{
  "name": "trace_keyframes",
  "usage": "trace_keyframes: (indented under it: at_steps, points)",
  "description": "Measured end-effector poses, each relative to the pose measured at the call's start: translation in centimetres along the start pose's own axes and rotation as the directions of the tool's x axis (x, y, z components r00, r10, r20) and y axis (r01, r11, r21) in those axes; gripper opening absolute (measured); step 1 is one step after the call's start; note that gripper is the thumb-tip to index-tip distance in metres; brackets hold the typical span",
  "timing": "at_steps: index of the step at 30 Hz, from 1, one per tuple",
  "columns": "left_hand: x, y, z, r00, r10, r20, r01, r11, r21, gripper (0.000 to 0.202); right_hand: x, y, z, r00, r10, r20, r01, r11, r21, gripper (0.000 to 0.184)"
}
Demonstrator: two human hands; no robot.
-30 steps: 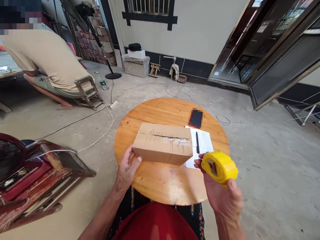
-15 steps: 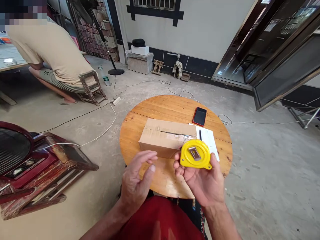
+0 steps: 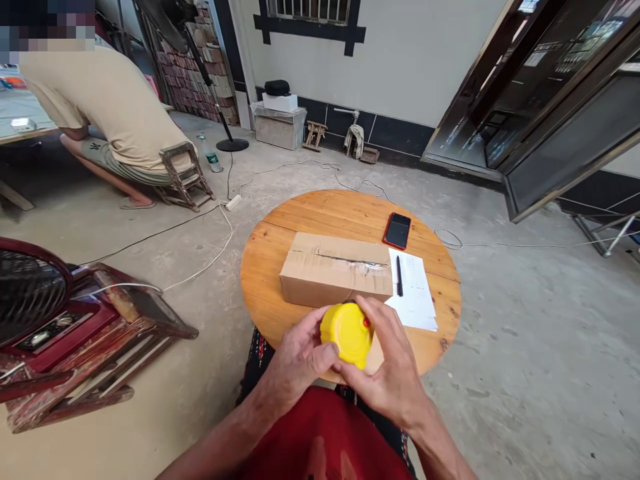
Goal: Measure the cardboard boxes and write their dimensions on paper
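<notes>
A yellow tape measure (image 3: 349, 335) is held between my two hands, above the near edge of the round wooden table (image 3: 280, 223). My left hand (image 3: 305, 357) grips its left side, thumb across the lower edge. Around the right side close the fingers of my right hand (image 3: 393, 363). A small red spot shows near its upper right, and the metal clip side is out of sight. Just beyond lies a closed cardboard box (image 3: 335, 270) with tape along its top seam. White paper sheets (image 3: 415, 293) with a black pen (image 3: 399, 275) on them lie right of the box.
A phone (image 3: 397, 231) in a red case rests toward the table's far right. At left, a red fan (image 3: 55, 320) stands on a wooden chair. A person (image 3: 105, 113) sits on a small chair at the far left. Cables and a power strip (image 3: 233, 203) cross the floor.
The tape measure has turned from its clip side to its plain side and moved left and down. My left hand has closed on it; before, only my right hand held it.
</notes>
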State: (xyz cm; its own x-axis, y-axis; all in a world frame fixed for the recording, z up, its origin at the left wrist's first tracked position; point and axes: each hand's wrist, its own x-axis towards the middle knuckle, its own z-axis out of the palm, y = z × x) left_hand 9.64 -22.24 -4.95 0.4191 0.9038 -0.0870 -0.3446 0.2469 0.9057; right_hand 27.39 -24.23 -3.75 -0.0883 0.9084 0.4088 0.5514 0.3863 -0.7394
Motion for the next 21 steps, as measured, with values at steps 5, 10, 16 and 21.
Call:
trace_keyframes:
  at_steps: [5, 10, 16, 21]
  points:
    - [-0.4, -1.2, 0.0, 0.997, -0.036, -0.073, 0.031, 0.997, -0.068, 0.059, -0.8, -0.2, -0.3, 0.980, -0.154, 0.128, 0.162, 0.985, -0.054, 0.087]
    - [-1.0, -2.0, -0.6, 0.998, -0.011, -0.068, -0.001, 0.984, -0.176, 0.055, -2.0, 0.3, -0.8, 0.988, 0.140, 0.062, -0.148, 0.976, 0.162, 0.072]
    - [-1.3, -2.6, -0.2, 0.999, 0.012, -0.035, -0.020, 0.976, -0.218, 0.053, -2.7, 1.0, -0.1, 0.929, 0.349, 0.124, -0.370, 0.890, 0.267, 0.058]
    - [-1.2, -3.0, 0.3, 1.000, 0.002, -0.014, -0.005, 0.981, -0.193, 0.051, -2.7, 0.6, 0.4, 0.934, 0.334, 0.128, -0.356, 0.898, 0.260, 0.038]
